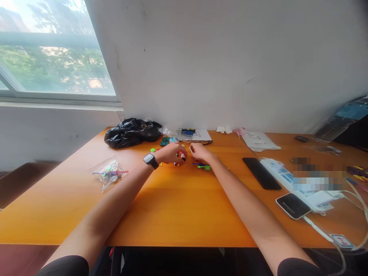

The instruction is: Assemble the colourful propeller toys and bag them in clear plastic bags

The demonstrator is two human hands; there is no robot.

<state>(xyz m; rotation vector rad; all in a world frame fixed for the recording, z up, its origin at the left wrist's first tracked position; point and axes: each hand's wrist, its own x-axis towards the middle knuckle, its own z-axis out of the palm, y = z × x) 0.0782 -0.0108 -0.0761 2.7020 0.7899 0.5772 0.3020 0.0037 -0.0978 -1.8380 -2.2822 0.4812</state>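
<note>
My left hand, with a watch on its wrist, is closed around a small red, white and black toy piece. Just to the right, my right hand has its fingers pinched together. Something small and whitish seems to be at those fingertips, too small to name. Below the right hand lie blue and green arrow-shaped plastic pieces. Small yellow bits lie under the left hand, partly hidden by it. A round green piece sits on the wooden table behind the left wrist.
A black plastic bag lies by the wall. A clear bag of colourful parts is on the left. Screwdriver-like tools and paper lie behind my hands. A black slab, power strip and phone are right.
</note>
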